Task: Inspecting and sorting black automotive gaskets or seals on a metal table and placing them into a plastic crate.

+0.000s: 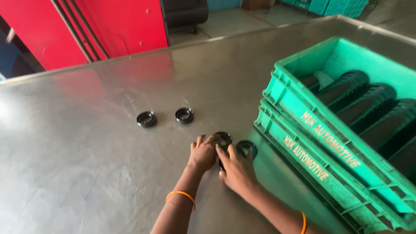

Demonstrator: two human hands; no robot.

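Note:
Both my hands rest on a steel table (86, 164) near its middle. My left hand (202, 154) touches a black ring-shaped part (223, 138) with its fingertips. My right hand (236, 171) lies beside it, fingers over another black ring (248, 147) and partly covering a dark part under the palm. Whether either hand truly grips a ring is unclear. Two more black rings (146, 119) (184, 115) sit apart on the table to the far left of my hands.
Two stacked green plastic crates (303, 117) stand at the right, the upper one holding rows of black ribbed parts (364, 104). A red cabinet (95, 26) stands beyond the table's far edge.

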